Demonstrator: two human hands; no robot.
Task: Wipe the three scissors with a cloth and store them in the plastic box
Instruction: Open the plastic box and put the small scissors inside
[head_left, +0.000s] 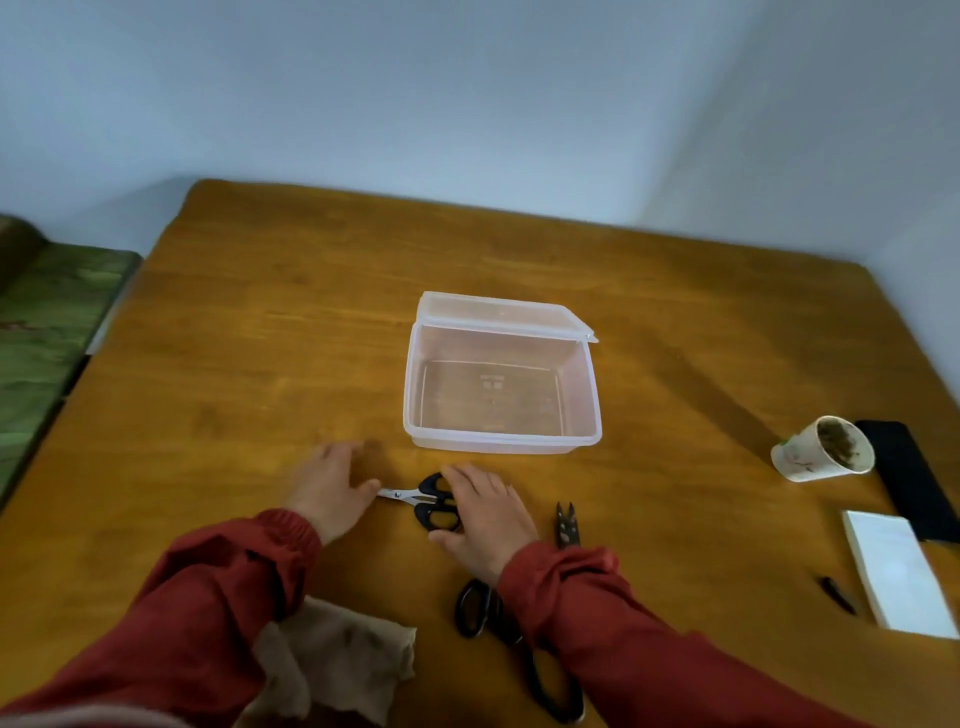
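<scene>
A clear plastic box (501, 436) stands open and empty mid-table, its lid tipped back. Just in front of it lie small black-handled scissors (426, 501), blades pointing left. My left hand (330, 488) lies flat on the table with its thumb by the blade tips. My right hand (483, 514) rests over the handles, fingers extended. Small black snips (567, 525) lie to the right of my right hand. Large black scissors (478, 608) lie partly under my right sleeve. A crumpled beige cloth (343, 660) sits near the front edge between my arms.
A tipped paper cup (821, 452) with brown residue lies at the right, beside a black phone (904, 478) and a white box (893, 571). A small dark object (837, 595) lies close to the white box. A green-covered surface (47, 332) borders the table's left side.
</scene>
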